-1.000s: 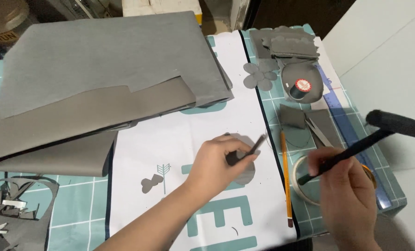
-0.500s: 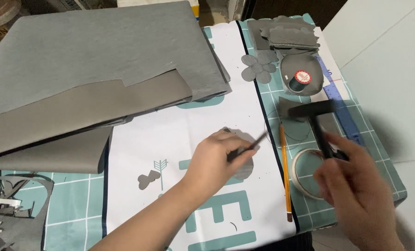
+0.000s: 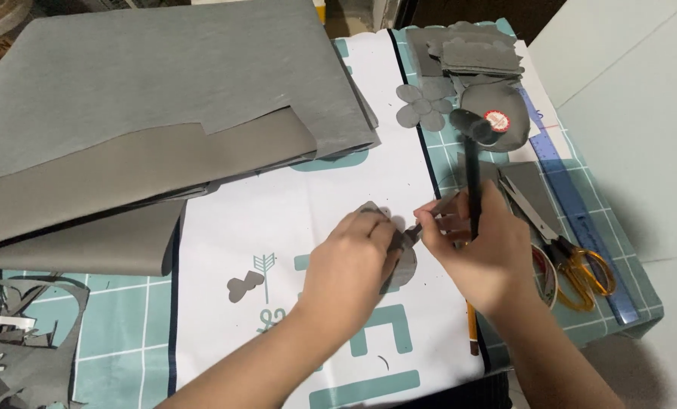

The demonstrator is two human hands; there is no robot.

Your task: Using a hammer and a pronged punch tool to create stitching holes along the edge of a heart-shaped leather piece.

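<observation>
Both hands meet over the white sheet (image 3: 293,220): the left hand (image 3: 353,265) presses a grey cut-out piece (image 3: 400,261) flat, while the right hand (image 3: 478,250) grips a black hammer (image 3: 472,163) (head raised far) and seemingly pinches a thin tool (image 3: 429,218). Orange-handled scissors (image 3: 565,242) lie right on the counter (image 3: 126,333).

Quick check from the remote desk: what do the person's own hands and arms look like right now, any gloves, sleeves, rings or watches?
Both are bare. The left hand and right hand wear no gloves, and no rings show on the visible fingers. Neither wrist carries a watch or band. Both forearms are uncovered all the way to the bottom edge of the head view, so no sleeve is visible.
</observation>
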